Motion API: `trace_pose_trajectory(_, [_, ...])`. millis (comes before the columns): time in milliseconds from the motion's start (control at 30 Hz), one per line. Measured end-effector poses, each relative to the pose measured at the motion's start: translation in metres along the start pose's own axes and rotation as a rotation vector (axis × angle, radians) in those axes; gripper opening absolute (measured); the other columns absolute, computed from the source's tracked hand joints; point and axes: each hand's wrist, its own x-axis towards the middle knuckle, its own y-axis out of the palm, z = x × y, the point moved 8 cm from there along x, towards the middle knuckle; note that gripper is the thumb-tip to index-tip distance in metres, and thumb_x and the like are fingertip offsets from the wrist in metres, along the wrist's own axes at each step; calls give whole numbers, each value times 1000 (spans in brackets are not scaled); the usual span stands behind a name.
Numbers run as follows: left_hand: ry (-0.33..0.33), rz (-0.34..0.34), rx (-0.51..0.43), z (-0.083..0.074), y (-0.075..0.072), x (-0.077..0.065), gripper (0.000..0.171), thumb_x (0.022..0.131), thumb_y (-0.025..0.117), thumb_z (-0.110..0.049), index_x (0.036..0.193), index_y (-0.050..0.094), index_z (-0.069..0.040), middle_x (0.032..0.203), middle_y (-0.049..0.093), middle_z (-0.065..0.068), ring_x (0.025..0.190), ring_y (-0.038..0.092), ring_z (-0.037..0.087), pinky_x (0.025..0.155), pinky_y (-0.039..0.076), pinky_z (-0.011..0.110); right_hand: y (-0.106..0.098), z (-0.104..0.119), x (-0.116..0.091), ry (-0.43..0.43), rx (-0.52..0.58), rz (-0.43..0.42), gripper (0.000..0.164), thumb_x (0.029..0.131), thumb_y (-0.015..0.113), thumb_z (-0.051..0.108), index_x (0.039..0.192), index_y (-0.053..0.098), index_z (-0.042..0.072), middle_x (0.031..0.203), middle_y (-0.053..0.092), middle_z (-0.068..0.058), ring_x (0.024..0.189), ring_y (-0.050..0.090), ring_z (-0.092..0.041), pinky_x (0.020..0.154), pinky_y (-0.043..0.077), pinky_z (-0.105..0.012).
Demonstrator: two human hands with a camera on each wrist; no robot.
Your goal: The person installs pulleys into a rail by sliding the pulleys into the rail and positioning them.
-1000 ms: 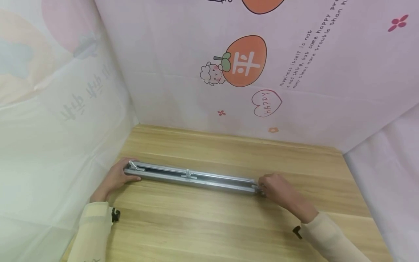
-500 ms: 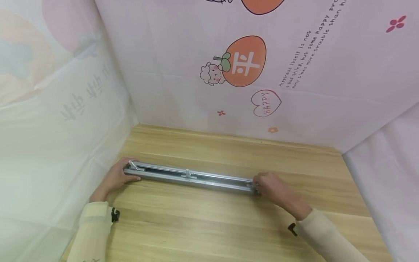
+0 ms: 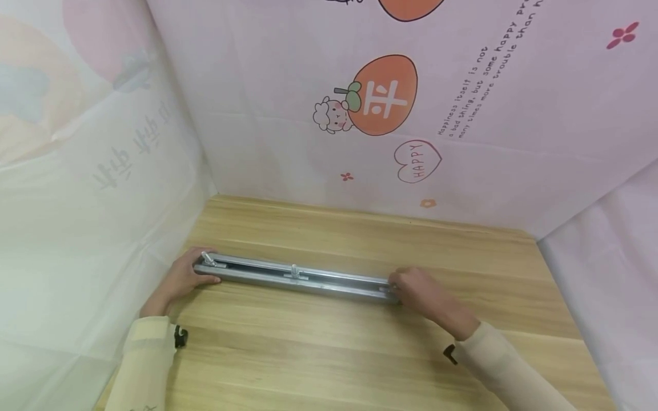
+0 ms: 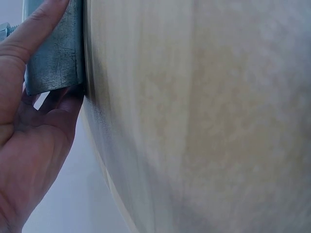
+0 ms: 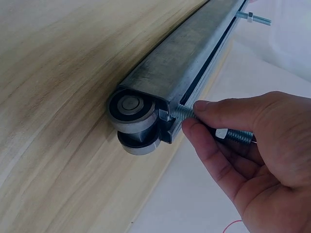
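Note:
A long galvanized steel C-channel track (image 3: 339,283) lies on the wooden table, its slot facing up. My left hand (image 3: 182,278) grips its left end, thumb along the near side. At the other end my right hand (image 3: 421,291) pinches the threaded bolt (image 5: 183,111) of a roller trolley between thumb and index finger. The trolley's wheels (image 5: 130,110) poke out of the track's end in the right wrist view; how much of it sits inside is hidden. Two more bolts stand up from the slot, one mid-track (image 3: 295,271), one near the left end (image 3: 207,258).
The wooden tabletop (image 3: 308,354) extends in front of and behind the track. A printed white cloth (image 3: 288,142) hangs at the back, with more cloth on the left (image 3: 77,240) and right (image 3: 617,274).
My right hand has moved left, carrying the trolley's bolt toward the track and partway along its right end. The left hand and the track stay where they were.

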Motion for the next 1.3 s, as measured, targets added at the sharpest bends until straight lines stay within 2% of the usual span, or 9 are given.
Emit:
trace_pose_trajectory(300, [8, 4, 3, 2, 0, 1, 77, 77, 95, -21, 142, 60, -1, 136, 61, 28, 124, 57, 48, 112, 39, 70, 4, 3, 5, 3, -28, 7, 17, 88, 69, -13, 91, 77, 2, 83, 74, -5, 68, 63, -6, 61, 57, -19])
trace_pose_trajectory(600, [6, 4, 5, 3, -3, -1, 77, 77, 95, -21, 143, 59, -1, 137, 60, 29, 125, 56, 49, 112, 39, 70, 3, 9, 7, -26, -55, -9, 15, 86, 72, -12, 90, 76, 2, 81, 73, -5, 65, 60, -6, 58, 55, -18])
trace_pose_trajectory(833, [4, 6, 6, 2, -1, -1, 77, 77, 95, -22, 142, 60, -1, 136, 61, 28, 125, 57, 48, 112, 39, 70, 4, 13, 11, -53, -57, -28, 15, 86, 73, -12, 87, 74, 3, 78, 71, -3, 64, 59, -6, 57, 55, -21])
trace_pose_trajectory(1067, [4, 5, 0, 1, 1, 0, 77, 76, 96, -21, 142, 60, 0, 135, 61, 28, 124, 57, 48, 112, 40, 69, 6, 15, 16, -58, -33, -33, 15, 86, 72, -11, 86, 74, 4, 73, 67, 0, 60, 52, -3, 54, 51, -19])
trace_pose_trajectory(1300, [-10, 8, -9, -2, 0, 0, 74, 78, 94, -20, 141, 60, 0, 137, 60, 29, 128, 55, 49, 114, 37, 68, 4, 20, 18, -71, -24, -53, 14, 86, 75, -10, 87, 75, 3, 76, 70, -3, 62, 56, -4, 57, 54, -19])
